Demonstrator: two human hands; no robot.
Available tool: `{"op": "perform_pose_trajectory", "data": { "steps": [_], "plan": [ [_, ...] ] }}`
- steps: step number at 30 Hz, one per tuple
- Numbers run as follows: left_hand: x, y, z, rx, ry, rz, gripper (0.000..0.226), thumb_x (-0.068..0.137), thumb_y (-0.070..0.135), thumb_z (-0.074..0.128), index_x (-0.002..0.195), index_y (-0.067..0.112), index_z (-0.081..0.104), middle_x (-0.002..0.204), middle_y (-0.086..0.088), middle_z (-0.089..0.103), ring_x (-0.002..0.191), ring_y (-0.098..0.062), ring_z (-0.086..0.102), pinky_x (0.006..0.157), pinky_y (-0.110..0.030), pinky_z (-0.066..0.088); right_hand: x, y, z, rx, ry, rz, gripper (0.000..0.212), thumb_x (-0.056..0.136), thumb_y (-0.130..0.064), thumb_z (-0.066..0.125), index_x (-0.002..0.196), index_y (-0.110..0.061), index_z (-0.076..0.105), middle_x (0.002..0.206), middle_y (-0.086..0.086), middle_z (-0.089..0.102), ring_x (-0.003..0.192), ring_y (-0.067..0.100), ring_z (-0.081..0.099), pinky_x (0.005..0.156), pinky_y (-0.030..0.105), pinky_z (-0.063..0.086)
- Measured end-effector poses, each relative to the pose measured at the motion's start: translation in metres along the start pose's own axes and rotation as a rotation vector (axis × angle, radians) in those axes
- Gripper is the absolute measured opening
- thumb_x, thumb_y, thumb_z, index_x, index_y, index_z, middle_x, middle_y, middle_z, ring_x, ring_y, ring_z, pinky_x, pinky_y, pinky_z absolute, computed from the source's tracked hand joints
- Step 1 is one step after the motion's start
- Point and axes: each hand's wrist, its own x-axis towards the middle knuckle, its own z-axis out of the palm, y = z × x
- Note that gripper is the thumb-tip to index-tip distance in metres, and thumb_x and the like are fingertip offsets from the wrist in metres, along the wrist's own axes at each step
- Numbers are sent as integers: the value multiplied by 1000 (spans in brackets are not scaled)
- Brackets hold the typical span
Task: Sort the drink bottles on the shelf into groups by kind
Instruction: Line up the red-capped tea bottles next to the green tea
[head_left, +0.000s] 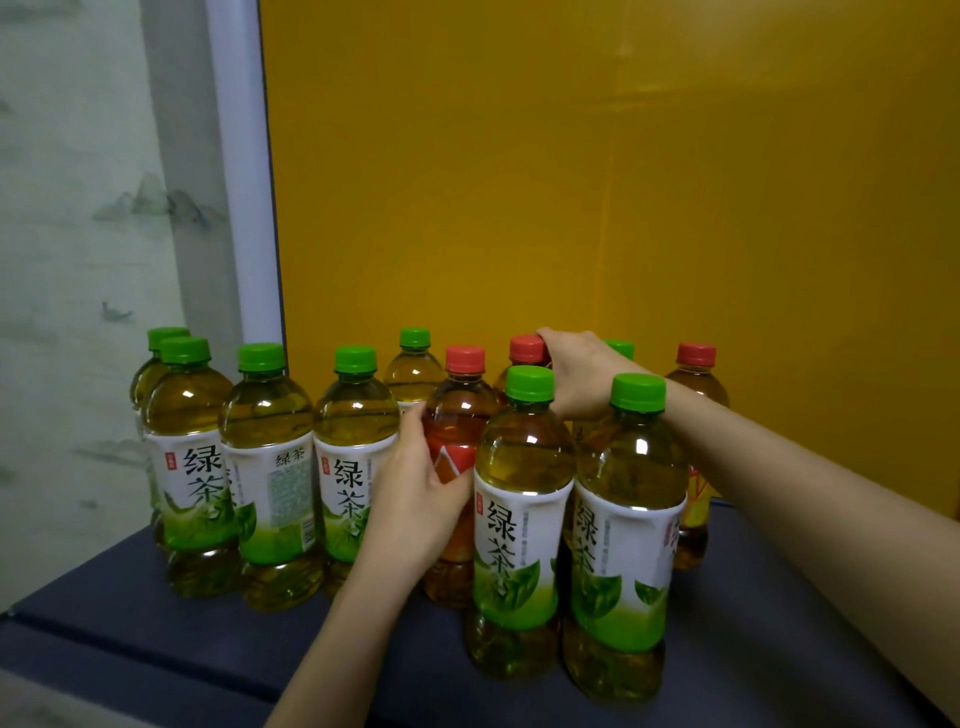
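Several green-capped green tea bottles stand on the dark shelf (156, 639), most in a row at the left (267, 467), two in front at the right (522, 519). Three red-capped bottles of amber tea stand among them. My left hand (415, 499) grips the body of the middle red-capped bottle (457, 410). My right hand (576, 374) reaches over the front bottles and holds the cap and neck of a second red-capped bottle (525, 349) behind them. A third red-capped bottle (696, 384) stands at the far right, partly hidden by my right forearm.
A yellow panel (623, 182) closes off the back of the shelf. A white post (239, 182) and a pale patterned wall (67, 260) lie to the left. The shelf's front edge runs along the bottom left.
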Motion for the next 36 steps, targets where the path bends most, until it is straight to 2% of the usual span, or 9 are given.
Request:
{"op": "perform_pose_trajectory", "data": {
  "steps": [3, 6, 9, 15, 19, 24, 29, 34, 36],
  "plan": [
    [1, -1, 2, -57, 29, 3, 61, 78, 17, 71, 131, 21, 43, 105, 12, 63, 95, 3, 59, 80, -17, 48, -1, 0, -4, 56, 58, -22, 50, 67, -20, 80, 108, -9, 53, 98, 5, 59, 94, 22, 57, 76, 30, 44],
    [7, -1, 3, -92, 81, 18, 62, 77, 17, 72, 132, 20, 44, 110, 10, 63, 103, -3, 59, 90, -27, 49, -2, 2, -15, 195, 136, -27, 63, 62, -26, 84, 115, -12, 53, 103, 2, 59, 98, 18, 55, 86, 31, 45],
    [16, 3, 4, -112, 110, 41, 59, 74, 23, 74, 127, 21, 48, 114, 9, 62, 107, -8, 59, 95, -36, 49, -3, 4, -26, 263, 221, -33, 68, 63, -25, 83, 122, -13, 51, 108, 1, 58, 103, 14, 52, 87, 27, 40],
    [36, 24, 3, -149, 147, 102, 66, 68, 18, 78, 126, 17, 47, 116, 3, 59, 109, -12, 57, 93, -29, 48, -7, 6, -38, 433, 399, -25, 76, 60, -19, 85, 127, -19, 49, 117, 1, 61, 107, 14, 54, 86, 25, 41],
    [52, 37, -1, -129, 163, 160, 69, 66, 23, 81, 126, 17, 47, 116, 5, 57, 108, -9, 54, 88, -20, 43, -10, 6, -48, 450, 491, -42, 75, 61, -19, 84, 127, -18, 49, 117, 0, 59, 107, 13, 52, 85, 24, 39],
    [74, 59, -13, -115, 228, 221, 74, 60, 32, 84, 126, 16, 51, 121, -1, 61, 112, -14, 56, 97, -35, 48, -13, 4, -61, 472, 668, -33, 71, 59, -23, 85, 123, -17, 53, 108, -6, 56, 104, 9, 51, 76, 12, 40],
    [98, 90, -29, -180, 188, 265, 77, 52, 35, 87, 120, 16, 58, 114, -2, 66, 105, -14, 62, 93, -38, 52, -20, -1, -82, 509, 824, -39, 71, 60, -21, 85, 123, -17, 54, 105, -9, 55, 100, 3, 48, 66, -6, 35],
    [106, 128, -34, -257, 132, 391, 76, 49, 33, 89, 117, 13, 61, 109, -1, 68, 100, -10, 65, 89, -35, 54, -38, -9, -108, 502, 1001, -73, 74, 60, -24, 85, 126, -16, 53, 109, -10, 57, 88, -19, 47, 72, -5, 36],
    [105, 144, -33, -287, 108, 447, 78, 49, 35, 89, 118, 12, 61, 109, 0, 69, 100, -10, 65, 88, -35, 55, -49, -10, -119, 486, 1072, -83, 77, 61, -26, 85, 129, -15, 51, 112, -10, 56, 90, -21, 45, 76, -3, 38]
  ]
}}
